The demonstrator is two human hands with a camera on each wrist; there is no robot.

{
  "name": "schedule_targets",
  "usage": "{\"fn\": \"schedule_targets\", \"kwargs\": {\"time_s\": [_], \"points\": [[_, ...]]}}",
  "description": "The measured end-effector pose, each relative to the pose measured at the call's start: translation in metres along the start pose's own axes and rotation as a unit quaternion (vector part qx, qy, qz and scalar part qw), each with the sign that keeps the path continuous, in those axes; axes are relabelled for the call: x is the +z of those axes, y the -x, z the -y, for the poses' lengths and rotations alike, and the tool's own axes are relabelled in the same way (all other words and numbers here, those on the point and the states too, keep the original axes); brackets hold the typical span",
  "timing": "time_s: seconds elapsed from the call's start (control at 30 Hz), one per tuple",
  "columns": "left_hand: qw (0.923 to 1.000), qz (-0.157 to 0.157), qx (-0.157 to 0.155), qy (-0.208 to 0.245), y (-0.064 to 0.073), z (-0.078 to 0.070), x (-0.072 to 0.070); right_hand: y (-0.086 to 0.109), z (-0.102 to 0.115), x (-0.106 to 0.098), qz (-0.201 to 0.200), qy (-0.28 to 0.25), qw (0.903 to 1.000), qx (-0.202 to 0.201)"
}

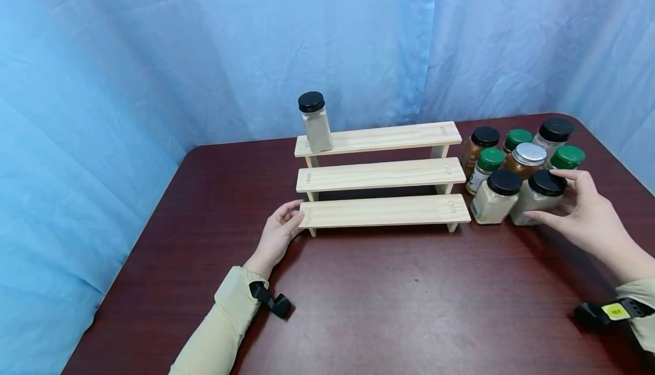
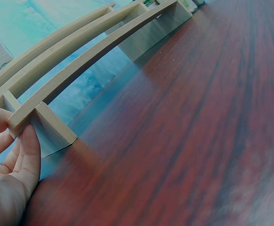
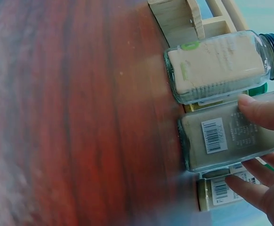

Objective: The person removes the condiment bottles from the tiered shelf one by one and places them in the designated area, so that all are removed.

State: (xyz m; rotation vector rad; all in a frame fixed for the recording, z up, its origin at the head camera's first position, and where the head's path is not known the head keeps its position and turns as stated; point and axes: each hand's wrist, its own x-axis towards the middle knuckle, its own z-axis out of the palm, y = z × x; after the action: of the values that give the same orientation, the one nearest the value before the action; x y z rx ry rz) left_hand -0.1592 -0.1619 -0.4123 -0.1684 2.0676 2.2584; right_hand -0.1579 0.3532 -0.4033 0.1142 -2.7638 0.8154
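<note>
A pale wooden three-step rack point(image 1: 384, 211) stands on the table. My left hand point(image 1: 280, 228) pinches the left end of its lowest step; in the left wrist view the thumb point(image 2: 29, 157) lies under the board's end. Off the rack's right end, my right hand point(image 1: 588, 210) holds a square glass spice jar point(image 1: 534, 201) with a black lid and pale powder inside. The right wrist view shows the thumb point(image 3: 261, 113) on one side of this jar, which bears a barcode label, and fingers on the other. A similar black-lidded jar point(image 1: 492, 204) stands beside it.
On the top step's left end stands a tall black-lidded jar point(image 1: 318, 128) of pale powder. Behind the held jar cluster several more jars, among them a silver-lidded one point(image 1: 527, 159) and a green-lidded one point(image 1: 567, 158). Blue curtains point(image 1: 317, 34) hang behind the dark red table point(image 1: 389, 307).
</note>
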Motion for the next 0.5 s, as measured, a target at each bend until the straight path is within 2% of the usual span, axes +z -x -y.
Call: {"fn": "schedule_targets", "kwargs": {"time_s": [0.13,0.23,0.3,0.37,0.5], "points": [[1.0,-0.003,-0.001,-0.004,0.0,0.001,0.0,-0.006,-0.036,0.008,-0.015,0.006,0.9998,-0.007],[1.0,-0.004,0.0,-0.005,-0.001,0.001,0.0,-0.008,-0.042,0.006,-0.021,0.005,0.9997,-0.008],[1.0,-0.002,0.001,-0.003,-0.001,0.001,0.0,-0.007,-0.033,0.0,-0.024,0.003,0.9997,-0.002],[1.0,-0.001,0.002,-0.001,-0.002,0.001,0.0,-0.004,-0.015,-0.01,-0.027,-0.008,0.9996,0.004],[1.0,0.001,0.0,-0.004,-0.001,0.001,-0.001,0.002,0.019,-0.03,-0.056,-0.06,0.9966,-0.003]]}}
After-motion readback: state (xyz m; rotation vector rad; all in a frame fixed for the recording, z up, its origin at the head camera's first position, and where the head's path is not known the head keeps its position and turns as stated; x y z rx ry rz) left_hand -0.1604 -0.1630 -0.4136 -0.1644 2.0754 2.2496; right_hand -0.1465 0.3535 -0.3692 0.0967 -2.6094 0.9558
